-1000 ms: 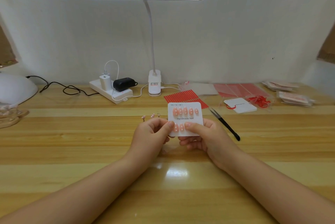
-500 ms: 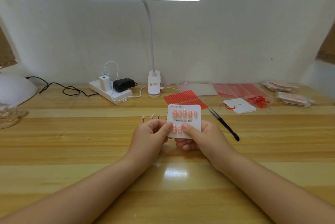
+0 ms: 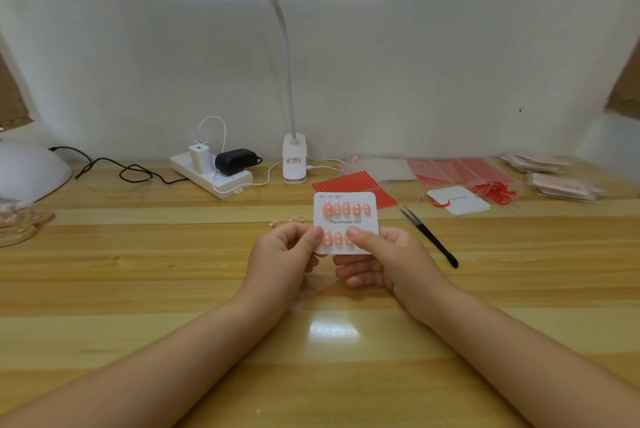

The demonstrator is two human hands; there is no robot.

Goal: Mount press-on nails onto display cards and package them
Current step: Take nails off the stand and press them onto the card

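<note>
A white display card (image 3: 360,221) printed "Handmade Nail" is held upright above the wooden table, with a row of several pink press-on nails (image 3: 345,208) across its top and more along its lower row. My left hand (image 3: 284,256) pinches the card's lower left edge, thumb on the front. My right hand (image 3: 384,261) grips its lower right part, the thumb pressing on a nail in the lower row. A few loose pink nails (image 3: 289,221) lie on the table just behind my left hand.
Black tweezers (image 3: 429,237) lie right of the card. Red adhesive strips (image 3: 353,181), a blank white card (image 3: 459,200), red film sheets (image 3: 457,169) and packaged sets (image 3: 561,185) sit at the back right. A power strip (image 3: 211,174), lamp base (image 3: 294,164) and white nail lamp (image 3: 27,171) stand behind.
The card and both hands have stayed almost in place, shifting only slightly. My right thumb keeps pressing the lower row of nails.
</note>
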